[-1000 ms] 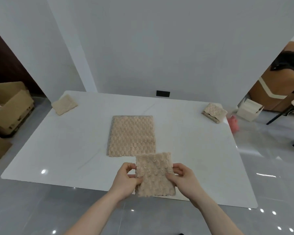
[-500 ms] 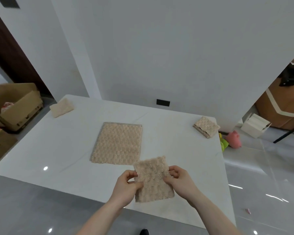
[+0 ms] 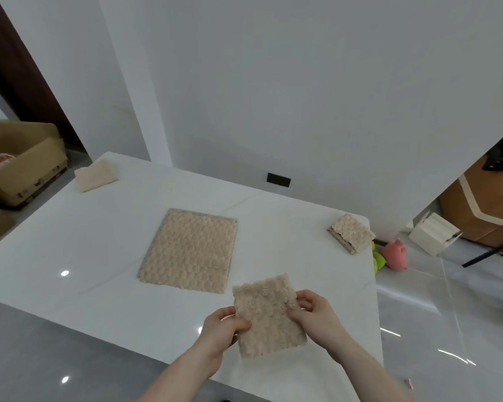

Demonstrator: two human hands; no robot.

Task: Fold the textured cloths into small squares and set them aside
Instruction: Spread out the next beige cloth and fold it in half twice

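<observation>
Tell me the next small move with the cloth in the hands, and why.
Probably fold the held cloth in half once more: both the left hand and right hand pinch its sides, and it looks bigger than the folded cloth set aside.

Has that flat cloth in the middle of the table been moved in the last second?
No. The flat cloth lies at the same spot on the table; only the camera turned.

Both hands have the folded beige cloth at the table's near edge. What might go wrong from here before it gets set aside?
1. The folded cloth is only pinched at its sides by the left hand and right hand; letting one go may let it unfold.
2. It hangs over the table's near edge, so a slip could drop it to the floor.
3. Setting it down on the flat cloth could rumple that one.
</observation>
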